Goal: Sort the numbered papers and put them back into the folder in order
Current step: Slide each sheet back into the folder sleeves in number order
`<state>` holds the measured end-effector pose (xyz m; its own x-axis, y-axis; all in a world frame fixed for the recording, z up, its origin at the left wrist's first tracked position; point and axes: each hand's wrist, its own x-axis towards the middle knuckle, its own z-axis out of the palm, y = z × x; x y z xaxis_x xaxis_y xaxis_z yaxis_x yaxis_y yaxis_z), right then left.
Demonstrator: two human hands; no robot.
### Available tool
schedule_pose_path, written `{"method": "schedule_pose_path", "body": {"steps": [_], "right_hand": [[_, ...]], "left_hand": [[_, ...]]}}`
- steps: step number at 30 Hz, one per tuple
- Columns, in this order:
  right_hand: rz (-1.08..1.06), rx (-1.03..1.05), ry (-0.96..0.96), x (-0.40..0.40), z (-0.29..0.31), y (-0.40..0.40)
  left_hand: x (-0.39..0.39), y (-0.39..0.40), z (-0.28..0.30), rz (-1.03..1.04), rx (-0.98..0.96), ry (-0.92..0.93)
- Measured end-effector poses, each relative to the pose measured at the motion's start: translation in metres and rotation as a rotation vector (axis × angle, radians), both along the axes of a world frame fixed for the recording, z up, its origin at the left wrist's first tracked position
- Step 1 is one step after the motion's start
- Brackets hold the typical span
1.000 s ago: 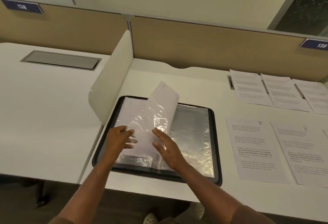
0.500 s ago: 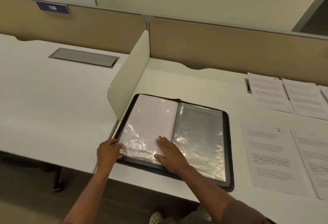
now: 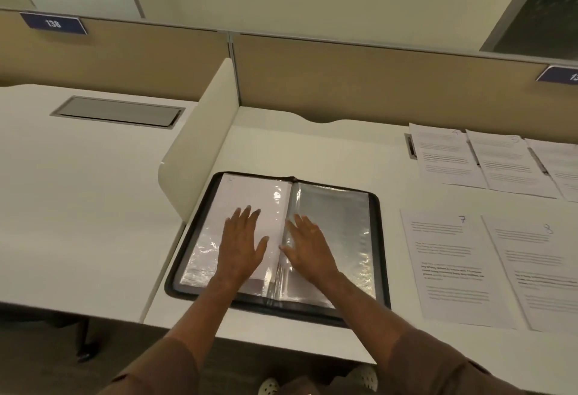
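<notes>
Fingers [image 3: 247, 214]: straight and spread on both hands, pressing flat, gripping nothing.
Left hand [image 3: 242, 246]: palm down on the left page of the folder [image 3: 380, 238], over a sleeve that holds a white sheet.
Right hand [image 3: 308, 247]: palm down just right of the spine, on a clear sleeve that looks empty.
Folder: open, lying near the front edge of the desk [image 3: 312, 147], beside the divider [image 3: 200, 144] at the left edge.
Papers: sheets 7 [image 3: 453, 266] and 8 [image 3: 538, 275] side by side toward the front right; three more [image 3: 447, 157] in a row toward the back right corner, numbers too faint to read surely.
Step in hand, as judged: flattening a filled sleeve; several sheets remain unfiled.
Next move calls for: lifting the next-numbered sheet from the right, opening the empty sleeve's mouth, sliding the sheet in square without creasing.
</notes>
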<state>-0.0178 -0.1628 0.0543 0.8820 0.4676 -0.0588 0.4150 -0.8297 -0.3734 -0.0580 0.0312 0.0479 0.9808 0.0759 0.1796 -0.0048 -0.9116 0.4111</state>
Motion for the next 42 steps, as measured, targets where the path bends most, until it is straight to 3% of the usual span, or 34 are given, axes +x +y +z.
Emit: {"method": "schedule_pose_path", "body": {"steps": [5, 16, 26, 35, 42], "right_hand": [[-0.105, -0.007, -0.007, 0.033, 0.011, -0.047], [-0.33, -0.092, -0.075, 0.112, 0.03, -0.2], [-0.591, -0.183, -0.087, 0.185, 0.005, -0.364], [-0.688, -0.168, -0.03, 0.267, -0.027, -0.448], [-0.795, -0.096, 0.003, 0.342, -0.034, -0.465]], "left_hand": [[0.05, -0.043, 0.004, -0.119, 0.087, 0.127], [0.171, -0.184, 0.025, -0.307, 0.161, 0.162], [0.266, -0.333, 0.015, -0.395, 0.284, 0.322], [0.337, -0.404, -0.015, -0.33, 0.149, 0.381], [0.414, -0.446, -0.017, -0.071, -0.306, 0.381]]}}
